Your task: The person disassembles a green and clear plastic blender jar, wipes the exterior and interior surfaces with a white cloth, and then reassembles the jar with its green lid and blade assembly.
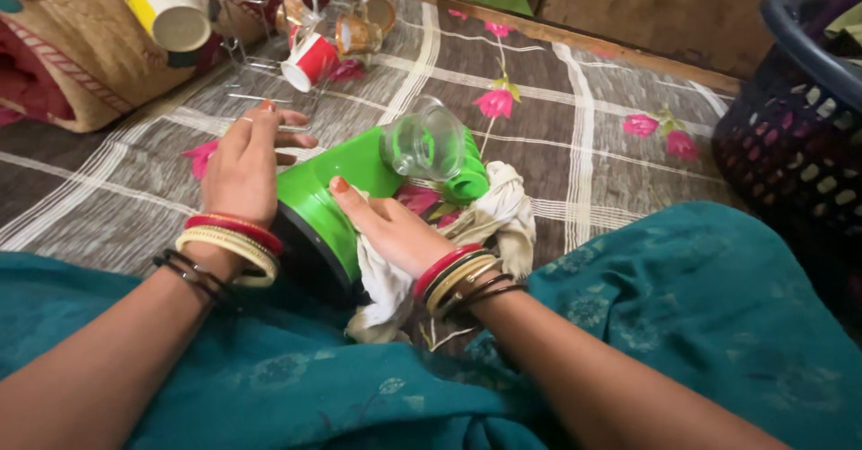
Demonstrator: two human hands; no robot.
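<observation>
The left hand (244,170) rests flat, fingers spread, on the left flank of the green jug (346,200), gripping nothing. The jug lies on its side on the checked mat (575,136), with a clear glass (424,141) at its far end. It looks like light, stiff, smooth plastic (probably slippery), best held around the body. Right of the jug, the right hand (395,230) presses a white cloth (498,212) against it, thumb raised.
</observation>
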